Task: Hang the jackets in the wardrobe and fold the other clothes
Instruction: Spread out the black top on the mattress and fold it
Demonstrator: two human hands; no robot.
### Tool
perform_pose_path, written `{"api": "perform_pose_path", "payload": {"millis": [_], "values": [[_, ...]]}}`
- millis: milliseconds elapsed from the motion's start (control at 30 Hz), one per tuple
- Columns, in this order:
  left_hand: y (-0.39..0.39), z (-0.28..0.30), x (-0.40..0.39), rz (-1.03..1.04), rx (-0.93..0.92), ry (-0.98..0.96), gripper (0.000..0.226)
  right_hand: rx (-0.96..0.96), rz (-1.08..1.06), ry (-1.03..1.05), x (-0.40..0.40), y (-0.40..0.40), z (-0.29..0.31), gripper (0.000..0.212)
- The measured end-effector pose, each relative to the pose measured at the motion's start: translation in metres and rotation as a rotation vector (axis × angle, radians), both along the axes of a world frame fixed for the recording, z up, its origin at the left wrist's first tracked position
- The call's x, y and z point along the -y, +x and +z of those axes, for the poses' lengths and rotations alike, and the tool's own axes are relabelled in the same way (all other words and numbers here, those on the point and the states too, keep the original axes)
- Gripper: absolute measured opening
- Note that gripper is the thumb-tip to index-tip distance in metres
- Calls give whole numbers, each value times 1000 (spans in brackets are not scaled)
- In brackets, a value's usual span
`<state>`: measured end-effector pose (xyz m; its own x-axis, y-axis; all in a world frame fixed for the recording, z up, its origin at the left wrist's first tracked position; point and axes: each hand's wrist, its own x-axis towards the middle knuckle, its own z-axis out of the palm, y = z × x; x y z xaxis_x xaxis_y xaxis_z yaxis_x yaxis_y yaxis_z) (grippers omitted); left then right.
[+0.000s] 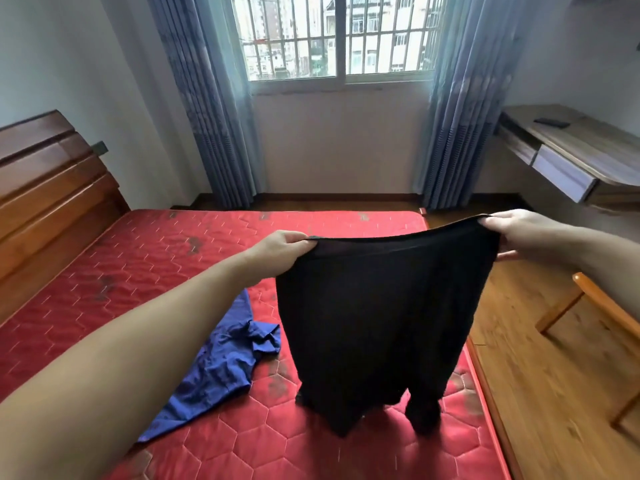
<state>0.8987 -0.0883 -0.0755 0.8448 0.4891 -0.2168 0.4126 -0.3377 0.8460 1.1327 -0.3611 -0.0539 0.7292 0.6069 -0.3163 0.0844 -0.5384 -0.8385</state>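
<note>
Currently, item one: black shorts (377, 327), held up in front of you by the waistband, which stretches in a shallow sag from one grip to the other. Your left hand (277, 252) pinches the waistband's left corner, fingers curled over the top edge. Your right hand (516, 233) pinches the right corner, thumb and fingers closed on the fabric; the right corner sits a little higher than the left. All of the garment hangs below the two grips, and the two leg ends reach down to the mattress (104, 271), where they touch or nearly touch its surface; which of the two you cannot tell from this angle.

Item two: blue garment (221, 372), crumpled and unfolded, lying on the mattress just left of the hanging shorts and partly under your left forearm. Neither hand touches it.

Item three: mattress, red, quilted in hexagons, with dark stains, set on a bed with a wooden headboard (52, 188) at the left.

Item four: tabletop (595, 140) at the right wall, wooden, with a pale drawer front and a small dark flat object (551, 122) lying on it.

Item five: wooden chair (609, 323), partly in view at the right edge, on the wooden floor.

Item six: barred window (336, 36) between blue curtains (207, 109) on the far wall.
</note>
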Motion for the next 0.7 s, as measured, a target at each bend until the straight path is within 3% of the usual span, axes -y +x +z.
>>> {"api": "perform_pose_path", "payload": {"millis": [100, 200, 267, 333, 400, 467, 600, 700], "values": [[5, -3, -7, -56, -43, 15, 27, 101, -44, 32, -6, -2, -8, 32], [6, -8, -15, -232, -204, 30, 28, 88, 63, -2, -9, -1, -12, 31], [4, -17, -21, -370, -364, -25, 19, 87, 251, -188, -8, 4, -17, 27], [5, -34, -27, -473, -521, -82, 24, 116, 425, -403, -11, 8, -32, 30], [12, -59, -33, -569, -681, 69, 28, 184, 534, -596, -17, 14, -60, 30], [23, -87, -39, -618, -773, 348, 15, 285, 597, -775, -24, 21, -93, 21], [46, -135, -53, -479, -733, 562, 17, 294, 640, -986, -45, 38, -141, 20], [78, -141, -75, -193, -524, 553, 17, 574, 457, -980, -73, 66, -138, 21]]}}
